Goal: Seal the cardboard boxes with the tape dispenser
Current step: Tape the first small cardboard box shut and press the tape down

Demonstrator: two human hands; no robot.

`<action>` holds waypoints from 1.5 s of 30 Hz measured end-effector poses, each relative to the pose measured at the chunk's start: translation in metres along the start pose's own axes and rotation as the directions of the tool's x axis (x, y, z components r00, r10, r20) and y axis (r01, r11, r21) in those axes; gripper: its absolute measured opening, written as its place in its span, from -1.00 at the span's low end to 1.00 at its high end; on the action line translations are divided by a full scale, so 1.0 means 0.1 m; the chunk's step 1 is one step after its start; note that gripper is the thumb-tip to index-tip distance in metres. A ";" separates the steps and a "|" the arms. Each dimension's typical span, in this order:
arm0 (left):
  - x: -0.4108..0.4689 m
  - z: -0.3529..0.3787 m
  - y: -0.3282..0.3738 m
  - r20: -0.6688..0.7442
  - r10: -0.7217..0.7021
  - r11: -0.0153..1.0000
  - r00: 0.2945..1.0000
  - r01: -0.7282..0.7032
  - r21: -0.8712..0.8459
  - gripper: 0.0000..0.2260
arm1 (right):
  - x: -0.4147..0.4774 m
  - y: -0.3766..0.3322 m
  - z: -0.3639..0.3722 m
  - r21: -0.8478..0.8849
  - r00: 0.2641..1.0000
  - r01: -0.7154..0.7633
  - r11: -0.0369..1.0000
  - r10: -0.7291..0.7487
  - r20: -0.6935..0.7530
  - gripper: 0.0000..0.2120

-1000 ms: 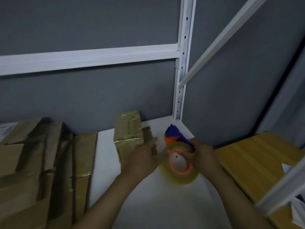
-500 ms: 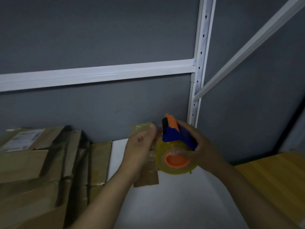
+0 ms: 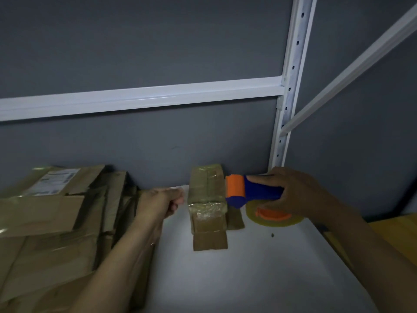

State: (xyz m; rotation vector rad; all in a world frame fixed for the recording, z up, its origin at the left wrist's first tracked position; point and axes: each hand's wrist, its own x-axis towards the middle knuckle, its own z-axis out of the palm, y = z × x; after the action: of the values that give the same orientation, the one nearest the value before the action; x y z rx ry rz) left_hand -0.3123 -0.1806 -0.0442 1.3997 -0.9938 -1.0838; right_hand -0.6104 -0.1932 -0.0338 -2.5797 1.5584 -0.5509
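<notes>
A small cardboard box (image 3: 207, 199), wrapped in clear tape, stands on the white shelf (image 3: 248, 279) against the grey back wall. My right hand (image 3: 300, 193) grips the blue handle of the tape dispenser (image 3: 248, 193). Its orange head touches the box's upper right edge, and the clear tape roll (image 3: 273, 219) hangs beneath my fingers. My left hand (image 3: 160, 202) is just left of the box with fingers curled. It seems to pinch the end of a clear tape strip pulled out from the dispenser; the strip itself is barely visible.
A pile of flattened and larger cardboard boxes (image 3: 56, 222) fills the shelf's left side. A white perforated upright (image 3: 286, 109) and crossbar (image 3: 146, 98) frame the back. A wooden surface (image 3: 401, 233) lies at the right. A dark speck (image 3: 272, 235) sits on the shelf.
My hands have moved apart: the left drew away to the left of the small box, while the right swung the dispenser to the box's right side and turned it level.
</notes>
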 end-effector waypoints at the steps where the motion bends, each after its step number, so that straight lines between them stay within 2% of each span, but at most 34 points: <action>1: 0.03 -0.03 -0.06 0.009 -0.024 0.999 1.000 0.024 0.040 -0.87 | 0.00 0.02 0.01 -0.053 1.000 -0.004 0.999 0.006 0.026 -0.35; 4: 0.15 -0.01 -0.24 -0.025 -0.058 0.994 0.998 0.060 0.096 -0.84 | 0.05 0.01 0.06 -0.107 0.997 -0.009 0.994 0.017 0.070 -0.32; 8: 0.32 0.01 -0.43 -0.056 -0.123 0.989 0.991 0.127 0.074 -0.82 | 0.16 -0.02 0.12 -0.223 0.994 0.020 0.975 0.004 0.106 -0.29; 14: 0.33 0.05 -0.60 0.058 -0.183 0.982 0.981 0.180 0.047 -0.72 | 0.17 -0.01 0.24 -0.198 0.980 -0.028 0.980 0.066 0.186 -0.32; 16: 0.36 0.01 -0.59 0.093 -0.192 0.968 0.977 0.173 0.183 -0.60 | 0.16 -0.03 0.26 -0.185 0.978 -0.038 0.982 0.074 0.193 -0.32; 19: 0.36 -0.04 -0.66 0.174 -0.256 0.884 0.951 0.158 0.439 -0.45 | 0.15 -0.04 0.27 -0.149 0.973 -0.048 0.988 0.080 0.217 -0.31; 20: 0.35 -0.03 -0.71 0.161 -0.177 0.891 0.971 0.089 0.446 -0.50 | 0.16 -0.05 0.29 -0.150 0.973 -0.042 0.988 0.074 0.216 -0.30; 21: 0.33 -0.02 -0.76 0.121 -0.024 0.904 0.992 -0.030 0.426 -0.61 | 0.17 -0.08 0.30 -0.157 0.976 -0.030 0.987 0.062 0.207 -0.30; 22: 0.29 0.01 -0.77 0.078 0.153 0.903 0.985 -0.171 0.394 -0.73 | 0.20 -0.11 0.32 -0.162 0.978 -0.019 0.987 0.052 0.200 -0.31; 23: 0.26 0.03 -0.77 0.072 0.287 0.881 0.955 -0.292 0.372 -0.76 | 0.23 -0.16 0.35 -0.156 0.979 -0.012 0.988 0.044 0.198 -0.31; 24: 0.26 0.05 -0.75 0.139 0.364 0.837 0.921 -0.389 0.385 -0.69 | 0.26 -0.20 0.39 -0.147 0.980 -0.005 0.989 0.034 0.195 -0.31; 25: 0.28 0.05 -0.74 0.254 0.383 0.764 0.888 -0.459 0.454 -0.58 | 0.29 -0.23 0.42 -0.145 0.981 0.006 0.989 0.022 0.191 -0.31; 26: 0.30 0.03 -0.74 0.366 0.361 0.639 0.858 -0.513 0.573 -0.50 | 0.33 -0.26 0.44 -0.148 0.983 0.015 0.989 0.013 0.182 -0.31; 27: 0.34 0.00 -0.76 0.441 0.361 0.441 0.822 -0.567 0.696 -0.43 | 0.35 -0.27 0.45 -0.155 0.985 0.021 0.988 0.006 0.173 -0.31; 28: 0.38 -0.03 -0.74 0.497 0.422 0.215 0.758 -0.616 0.758 -0.36 | 0.37 -0.28 0.46 -0.162 0.986 0.026 0.986 0.002 0.166 -0.31; 29: 0.41 -0.04 -0.73 0.555 0.466 0.039 0.689 -0.642 0.766 -0.30 | 0.38 -0.27 0.47 -0.164 0.986 0.024 0.986 0.004 0.169 -0.31; 30: 0.41 -0.02 -0.71 0.611 0.465 -0.062 0.641 -0.665 0.744 -0.25 | 0.37 -0.27 0.47 -0.158 0.985 0.022 0.987 0.005 0.172 -0.31; 31: 0.41 0.02 -0.68 0.653 0.437 -0.088 0.619 -0.693 0.716 -0.21 | 0.36 -0.26 0.48 -0.148 0.985 0.017 0.989 0.010 0.174 -0.31; 32: 0.42 0.07 -0.69 0.668 0.419 -0.064 0.615 -0.714 0.698 -0.19 | 0.35 -0.25 0.50 -0.137 0.984 0.008 0.991 0.016 0.175 -0.30; 35: 0.45 0.12 -0.70 0.665 0.389 -0.027 0.638 -0.714 0.700 -0.18 | 0.28 -0.20 0.50 -0.102 0.976 -0.031 0.994 0.053 0.213 -0.28; 39: 0.50 0.05 -0.71 0.686 0.355 -0.048 0.635 -0.720 0.692 -0.19 | 0.10 -0.08 0.42 -0.045 0.970 -0.076 0.996 0.084 0.227 -0.31; 42: 0.52 0.06 -0.71 0.693 0.345 -0.072 0.633 -0.718 0.692 -0.19 | -0.09 0.04 0.34 -0.128 0.966 -0.088 0.988 0.116 0.233 -0.32; 45: 0.54 0.08 -0.71 0.697 0.321 -0.066 0.641 -0.719 0.692 -0.17 | -0.19 0.09 0.39 -0.268 0.982 -0.043 0.963 0.090 0.168 -0.32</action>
State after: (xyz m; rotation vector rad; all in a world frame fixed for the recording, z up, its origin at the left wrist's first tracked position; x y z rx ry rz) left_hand -0.3058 -0.2280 -0.1202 1.4129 -2.5724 0.1990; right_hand -0.6130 -0.1860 -0.0771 -2.6572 1.7526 -0.1056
